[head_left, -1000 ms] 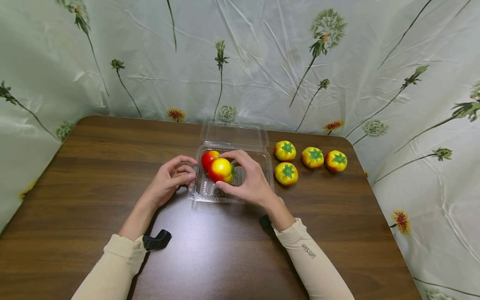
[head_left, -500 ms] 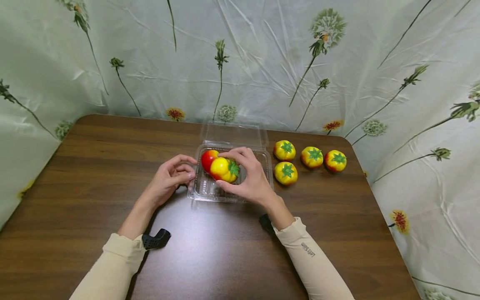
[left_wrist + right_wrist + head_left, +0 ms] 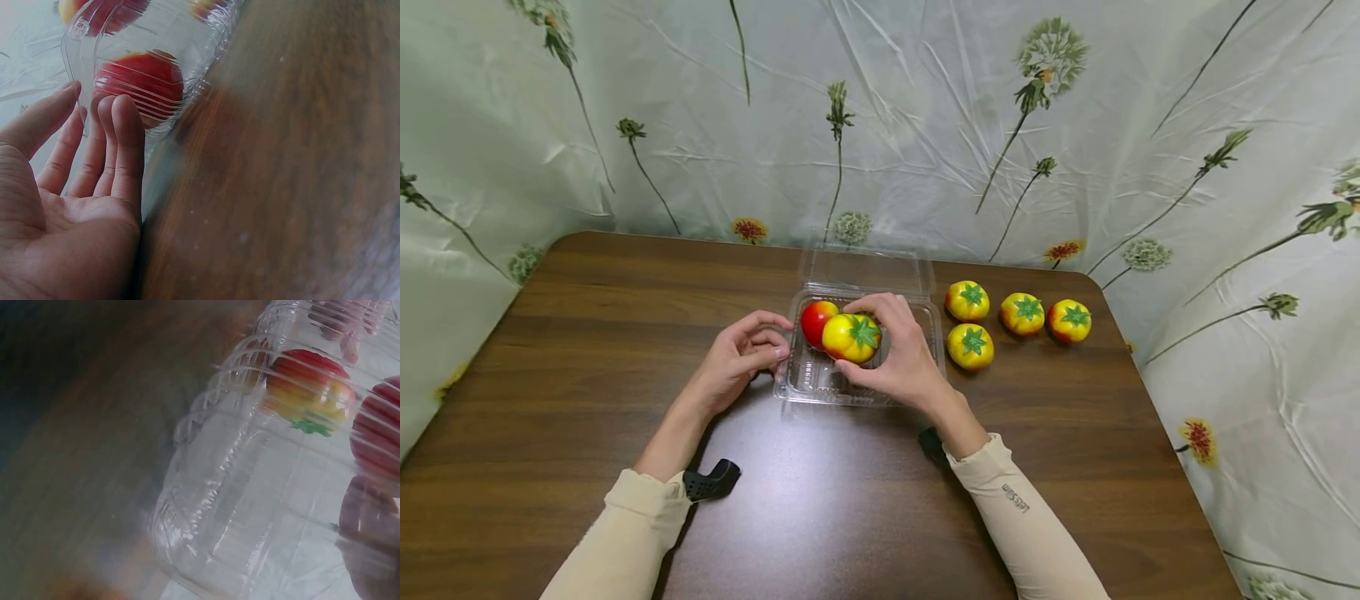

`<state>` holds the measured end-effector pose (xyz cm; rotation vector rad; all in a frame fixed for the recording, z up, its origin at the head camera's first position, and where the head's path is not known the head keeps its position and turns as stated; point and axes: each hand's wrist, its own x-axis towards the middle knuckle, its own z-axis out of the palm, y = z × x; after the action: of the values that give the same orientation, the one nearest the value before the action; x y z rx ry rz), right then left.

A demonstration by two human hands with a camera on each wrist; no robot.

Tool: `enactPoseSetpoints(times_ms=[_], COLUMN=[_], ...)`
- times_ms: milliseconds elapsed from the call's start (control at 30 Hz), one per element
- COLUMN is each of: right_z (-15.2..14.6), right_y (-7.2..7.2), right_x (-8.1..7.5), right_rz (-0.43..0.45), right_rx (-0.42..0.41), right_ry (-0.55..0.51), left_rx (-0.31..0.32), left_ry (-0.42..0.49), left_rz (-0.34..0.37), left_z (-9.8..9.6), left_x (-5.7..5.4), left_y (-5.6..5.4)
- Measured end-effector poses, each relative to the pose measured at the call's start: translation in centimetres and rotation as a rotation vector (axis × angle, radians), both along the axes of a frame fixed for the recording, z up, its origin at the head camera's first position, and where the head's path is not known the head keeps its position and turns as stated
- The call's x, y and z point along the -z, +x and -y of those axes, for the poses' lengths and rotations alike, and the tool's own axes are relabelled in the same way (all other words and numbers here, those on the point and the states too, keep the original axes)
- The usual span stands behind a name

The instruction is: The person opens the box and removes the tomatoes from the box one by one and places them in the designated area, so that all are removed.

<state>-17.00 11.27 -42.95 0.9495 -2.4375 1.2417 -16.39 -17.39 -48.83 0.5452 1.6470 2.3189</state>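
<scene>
A clear plastic clamshell container (image 3: pixel 808 392) stands on the table with its lid (image 3: pixel 868 271) folded back. Inside, at the left, lies a red tomato with some yellow (image 3: pixel 815 323), seen through the ribbed wall in both wrist views. My right hand (image 3: pixel 902 350) pinches a yellow-and-red tomato (image 3: pixel 842 337) between thumb and fingers over the container, its green leafy top turned up and to the right. It overlaps the other tomato in the head view. My left hand (image 3: pixel 748 350) holds the container's left edge, thumb at the rim and fingertips against the side wall (image 3: pixel 134 97).
Several more yellow-and-red tomatoes (image 3: pixel 970 347) stand on the brown wooden table (image 3: pixel 820 517), just right of the container, green tops up. A flower-printed cloth (image 3: pixel 925 150) hangs behind the table. Dark wrist cameras (image 3: pixel 711 481) sit by the sleeve cuffs.
The tomato in my right hand has been turned, so its green top now faces up toward the head view, and it has shifted slightly right. My left hand stays at the container's edge.
</scene>
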Motion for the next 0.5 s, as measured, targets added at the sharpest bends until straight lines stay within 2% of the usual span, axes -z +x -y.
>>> enactPoseSetpoints(times_ms=[500], right_z=[-1.0], right_y=[-0.4], right_x=[-0.4], right_rz=[0.005], right_rx=[0.031], right_ry=[-0.027], left_rx=[0.002], left_ry=[0.015], left_rz=[0.007], left_z=[0.1], left_x=[-0.1], left_y=[0.0])
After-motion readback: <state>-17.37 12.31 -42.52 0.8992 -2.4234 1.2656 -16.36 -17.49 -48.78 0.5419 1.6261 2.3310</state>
